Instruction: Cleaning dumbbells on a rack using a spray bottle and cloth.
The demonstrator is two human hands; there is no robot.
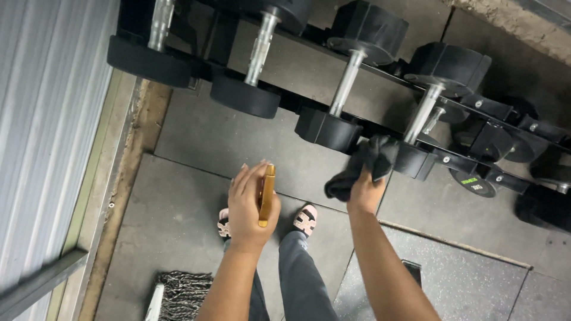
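Nearest the camera, at the bottom edge, a grey string mop head (181, 291) lies flat on the dark rubber floor tiles (178, 220), left of the person's legs; it is parked out of the way, touched by neither hand; grey trouser legs and two pale sandals (306, 220) stand just beyond it, toes pointed toward the rack.

Above the sandals, the left hand (250, 205) is closed loosely around an amber bottle (267, 195); fingers wrap its left side and the bottle stands roughly upright, top end far; what kind of top it has cannot be made out; the grip keeps it clear of the floor and just short of the rack, well apart from the cloth.

To the right and slightly farther, the right hand (364, 193) is clenched tight on a dark cloth (363, 166); the bunched fabric is gathered in the fist so that a wad projects forward; the far end of the cloth is pressed against the near head of a black dumbbell (416, 128), at the base of its chrome handle; a loose tail hangs to the left.

Farther still, a black angled rack (309, 65) carries a row of dumbbells, chrome handles sloping away, each cradled so the near heads face the person; a smaller pair sits lower on the right; corrugated metal wall (47, 131) borders the left.
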